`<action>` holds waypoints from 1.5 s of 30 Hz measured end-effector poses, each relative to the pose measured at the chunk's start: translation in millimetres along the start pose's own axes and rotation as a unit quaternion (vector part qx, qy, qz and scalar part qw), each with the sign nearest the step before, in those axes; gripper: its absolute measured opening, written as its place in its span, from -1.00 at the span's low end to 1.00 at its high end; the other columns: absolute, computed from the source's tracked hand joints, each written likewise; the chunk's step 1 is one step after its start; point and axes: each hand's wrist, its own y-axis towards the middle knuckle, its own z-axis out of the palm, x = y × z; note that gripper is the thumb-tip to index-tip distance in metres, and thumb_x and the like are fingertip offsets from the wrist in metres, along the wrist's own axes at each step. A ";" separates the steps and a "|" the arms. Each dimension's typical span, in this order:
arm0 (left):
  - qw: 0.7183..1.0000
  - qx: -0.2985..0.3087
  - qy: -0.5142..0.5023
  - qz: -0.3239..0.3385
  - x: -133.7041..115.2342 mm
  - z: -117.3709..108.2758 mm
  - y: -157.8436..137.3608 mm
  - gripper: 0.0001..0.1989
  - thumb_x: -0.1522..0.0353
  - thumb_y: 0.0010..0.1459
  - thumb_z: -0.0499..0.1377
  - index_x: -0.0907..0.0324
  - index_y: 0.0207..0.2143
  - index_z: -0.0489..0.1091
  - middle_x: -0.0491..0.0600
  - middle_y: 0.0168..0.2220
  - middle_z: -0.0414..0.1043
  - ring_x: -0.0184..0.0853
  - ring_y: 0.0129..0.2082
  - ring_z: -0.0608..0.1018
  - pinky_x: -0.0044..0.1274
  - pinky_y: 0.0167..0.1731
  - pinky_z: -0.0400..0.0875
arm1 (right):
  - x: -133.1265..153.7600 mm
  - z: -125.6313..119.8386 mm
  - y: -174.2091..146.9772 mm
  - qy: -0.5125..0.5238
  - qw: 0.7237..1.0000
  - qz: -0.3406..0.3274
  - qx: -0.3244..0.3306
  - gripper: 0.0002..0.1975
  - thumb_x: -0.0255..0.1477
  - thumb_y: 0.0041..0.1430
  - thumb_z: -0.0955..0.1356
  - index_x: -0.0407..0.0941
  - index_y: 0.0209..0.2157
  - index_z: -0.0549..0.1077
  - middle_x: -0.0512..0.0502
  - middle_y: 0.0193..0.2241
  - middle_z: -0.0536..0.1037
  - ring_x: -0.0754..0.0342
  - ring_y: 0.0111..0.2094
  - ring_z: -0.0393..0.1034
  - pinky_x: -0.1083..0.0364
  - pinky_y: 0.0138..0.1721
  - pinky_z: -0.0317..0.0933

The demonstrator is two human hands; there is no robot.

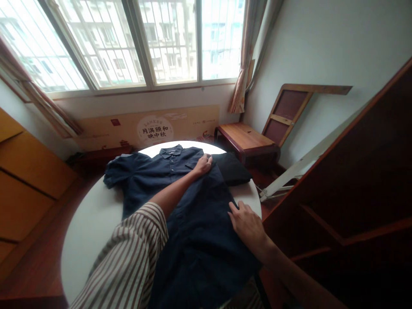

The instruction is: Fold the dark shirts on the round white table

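Observation:
A dark navy short-sleeved button-up shirt lies spread face up over a round white table, collar toward the window and hem toward me. My left hand reaches across it, fingers closed on the cloth near the shoulder on the right. At the shirt's right side edge, my right hand has bent fingers pinching the fabric. A black folded cloth lies beside the left hand, at the table's right rim; whether it is a separate garment I cannot tell.
A low wooden table stands beyond at the right, with a wooden frame leaning by the wall. A large dark wooden panel slants close on my right. Wooden cabinets are at left, and a printed banner hangs under the window.

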 end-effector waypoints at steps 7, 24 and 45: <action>0.990 -0.024 0.128 -0.054 71.7 -63.1 -29.8 -0.62 0.35 0.36 -0.11 0.24 0.10 0.33 0.22 0.17 0.31 -0.10 0.20 0.34 -0.28 0.20 0.16 | 49.9 -9.0 7.7 0.175 0.928 -0.327 0.032 -0.50 -0.24 0.36 0.23 -0.17 0.23 0.31 -0.33 0.26 0.28 -0.23 0.27 0.13 -0.24 0.25 0.03; 0.963 0.008 0.207 -0.170 175.5 -88.5 -8.8 -0.41 0.14 0.34 -0.11 0.26 0.29 0.17 0.20 0.36 0.04 -0.06 0.34 0.15 -0.19 0.28 0.01 | 85.3 -16.7 -4.7 0.288 0.799 -0.471 0.238 -0.23 0.12 0.23 0.20 0.21 0.38 -0.06 -0.22 0.42 -0.29 -0.49 0.37 -0.48 -0.60 0.15 -0.48; 0.856 -0.263 0.158 -0.416 250.4 -226.4 -159.2 -0.31 0.05 0.02 0.28 0.38 0.05 0.36 0.39 0.10 0.37 0.09 0.15 0.40 -0.27 0.09 0.32 | 123.9 31.4 134.0 0.165 0.910 -0.381 0.016 -0.71 -0.34 0.41 0.18 -0.15 -0.33 0.42 -0.14 -0.36 0.57 0.05 -0.32 0.46 0.14 -0.29 0.12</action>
